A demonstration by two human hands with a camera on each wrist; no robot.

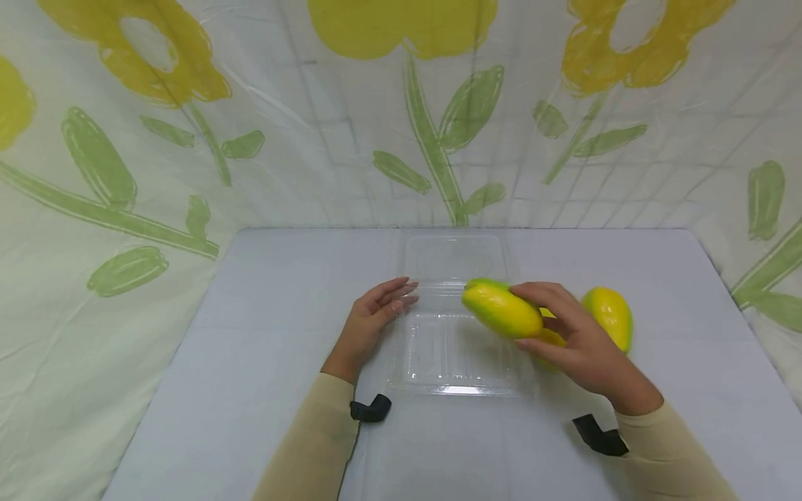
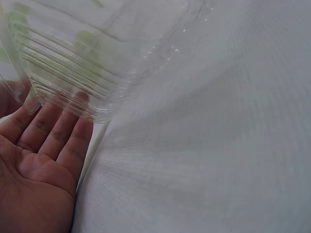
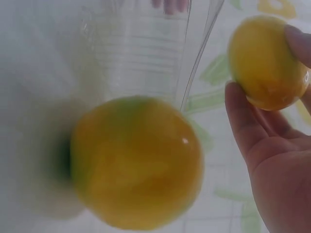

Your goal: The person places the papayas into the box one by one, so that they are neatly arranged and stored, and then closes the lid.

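My right hand [image 1: 583, 344] holds a glossy yellow-green mango-like fruit [image 1: 501, 311] between thumb and fingers, raised over the right part of a clear plastic clamshell box [image 1: 460, 390]. The box lies with its lid [image 1: 454, 257] folded back toward the wall. At the box's left side is my left hand [image 1: 372, 316], its fingers relaxed and fairly straight; in the left wrist view the fingers [image 2: 73, 145] reach to the ribbed plastic wall. Partly hidden behind the right hand is a second yellow fruit [image 1: 550, 339]. Another fruit [image 1: 610, 316] lies to its right.
A white cloth covers the table [image 1: 263, 292]. Behind it hangs a pale curtain [image 1: 351, 153] printed with yellow flowers and green leaves. Black curved pieces [image 1: 372, 409] stick out at both wrists. One fruit [image 3: 138, 165] looms large in the right wrist view.
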